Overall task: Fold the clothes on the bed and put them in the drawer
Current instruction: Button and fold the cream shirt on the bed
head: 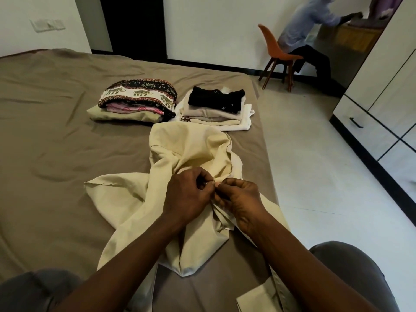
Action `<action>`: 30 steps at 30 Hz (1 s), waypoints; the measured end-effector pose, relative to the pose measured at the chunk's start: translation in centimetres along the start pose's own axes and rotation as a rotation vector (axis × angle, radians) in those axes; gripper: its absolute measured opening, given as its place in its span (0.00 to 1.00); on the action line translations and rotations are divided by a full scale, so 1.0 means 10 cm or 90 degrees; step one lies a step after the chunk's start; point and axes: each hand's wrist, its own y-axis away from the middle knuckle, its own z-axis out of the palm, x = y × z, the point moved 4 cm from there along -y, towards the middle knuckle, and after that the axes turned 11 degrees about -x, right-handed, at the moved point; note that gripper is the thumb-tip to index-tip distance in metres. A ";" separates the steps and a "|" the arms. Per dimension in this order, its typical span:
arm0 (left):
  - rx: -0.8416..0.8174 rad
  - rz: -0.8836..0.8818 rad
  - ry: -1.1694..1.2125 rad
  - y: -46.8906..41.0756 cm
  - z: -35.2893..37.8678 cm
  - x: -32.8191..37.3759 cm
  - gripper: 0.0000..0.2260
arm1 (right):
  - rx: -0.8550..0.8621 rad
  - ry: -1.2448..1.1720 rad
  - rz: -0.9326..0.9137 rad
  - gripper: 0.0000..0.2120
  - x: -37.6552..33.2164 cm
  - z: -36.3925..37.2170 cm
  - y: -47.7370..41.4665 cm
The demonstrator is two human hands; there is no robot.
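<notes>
A cream shirt (184, 149) lies spread and rumpled on the brown bed (56, 131), its collar end toward the far side. My left hand (186, 197) and my right hand (240, 199) meet over the middle of the shirt, each pinching its front edge with fingertips close together. Beyond the shirt stand two folded stacks: one topped by an elephant-print cloth (139, 95), the other by a black garment (216, 99). A white drawer front with a black handle (356, 123) is at the right.
A wardrobe with a mirrored door (337, 52) lines the right wall. An orange chair (276, 55) with a seated person stands on the pale floor past the bed's corner. My knees (351, 266) frame the near edge of the bed.
</notes>
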 end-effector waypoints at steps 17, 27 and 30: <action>-0.104 -0.037 0.181 -0.08 0.00 -0.15 0.03 | -0.020 -0.076 0.017 0.06 -0.04 0.00 0.01; -0.084 -0.056 0.283 -0.04 0.04 -0.18 0.05 | -0.021 0.116 -0.083 0.03 -0.10 -0.03 0.05; -0.116 -0.063 0.347 -0.04 0.06 -0.18 0.05 | 0.018 0.269 -0.127 0.02 -0.13 -0.07 0.05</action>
